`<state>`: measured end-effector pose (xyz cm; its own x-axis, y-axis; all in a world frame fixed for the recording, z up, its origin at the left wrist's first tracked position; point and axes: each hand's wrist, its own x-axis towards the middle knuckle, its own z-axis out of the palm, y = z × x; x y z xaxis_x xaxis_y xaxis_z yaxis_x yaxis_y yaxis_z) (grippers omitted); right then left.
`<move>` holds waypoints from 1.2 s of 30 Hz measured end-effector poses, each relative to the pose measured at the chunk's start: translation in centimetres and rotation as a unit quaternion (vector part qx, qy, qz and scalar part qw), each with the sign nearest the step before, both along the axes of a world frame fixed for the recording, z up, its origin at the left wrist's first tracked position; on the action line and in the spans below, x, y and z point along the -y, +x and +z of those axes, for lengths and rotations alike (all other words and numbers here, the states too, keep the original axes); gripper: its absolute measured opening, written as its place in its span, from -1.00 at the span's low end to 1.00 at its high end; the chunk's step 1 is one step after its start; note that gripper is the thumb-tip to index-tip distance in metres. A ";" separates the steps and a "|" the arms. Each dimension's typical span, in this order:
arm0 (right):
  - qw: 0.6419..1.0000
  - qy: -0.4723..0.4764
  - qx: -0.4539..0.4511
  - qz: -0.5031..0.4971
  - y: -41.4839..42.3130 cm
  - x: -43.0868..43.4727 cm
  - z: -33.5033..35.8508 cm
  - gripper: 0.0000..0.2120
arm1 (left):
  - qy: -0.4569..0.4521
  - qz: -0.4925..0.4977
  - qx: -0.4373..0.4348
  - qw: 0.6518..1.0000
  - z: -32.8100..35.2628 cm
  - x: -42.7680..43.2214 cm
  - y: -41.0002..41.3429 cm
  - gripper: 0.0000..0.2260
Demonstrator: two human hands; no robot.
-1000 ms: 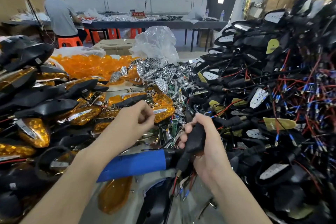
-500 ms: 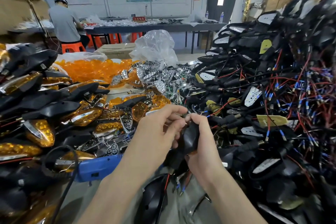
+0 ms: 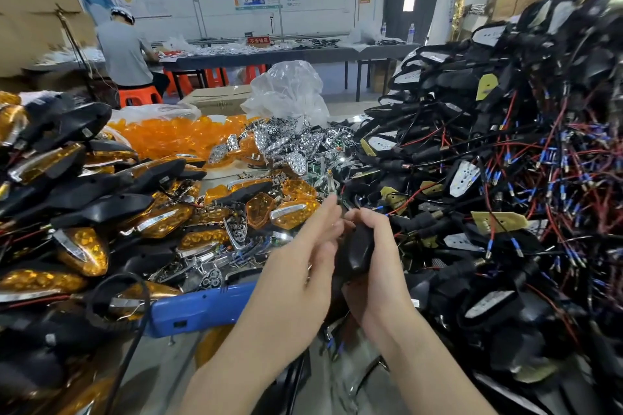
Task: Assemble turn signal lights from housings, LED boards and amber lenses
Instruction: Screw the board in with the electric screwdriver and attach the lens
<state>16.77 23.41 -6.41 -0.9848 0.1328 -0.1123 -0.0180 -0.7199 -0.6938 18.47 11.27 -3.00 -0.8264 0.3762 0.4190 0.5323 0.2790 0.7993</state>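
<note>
Our right hand curled round a black housing at centre, low over the bench, while our left hand, fingers straight, pressed against its left side, probably seating the board; next, we judged, came an amber lens to fetch and align.

Black housing gripped in right hand; amber lenses heaped far left.
</note>
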 end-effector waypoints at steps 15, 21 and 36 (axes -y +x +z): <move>0.989 0.138 -0.012 0.042 -0.7 0.4 -0.3 -0.75 | 0.251 0.205 0.461 0.826 -2.4 8.0 3.1 -0.82; 0.962 0.256 0.033 0.089 0.0 0.4 0.2 -0.76 | 0.359 0.182 0.539 0.740 -1.8 6.1 2.2 -0.68; 0.992 0.104 -0.004 0.078 0.2 -0.5 1.1 -0.74 | 0.465 0.229 0.294 0.803 -1.9 2.6 -2.2 -0.67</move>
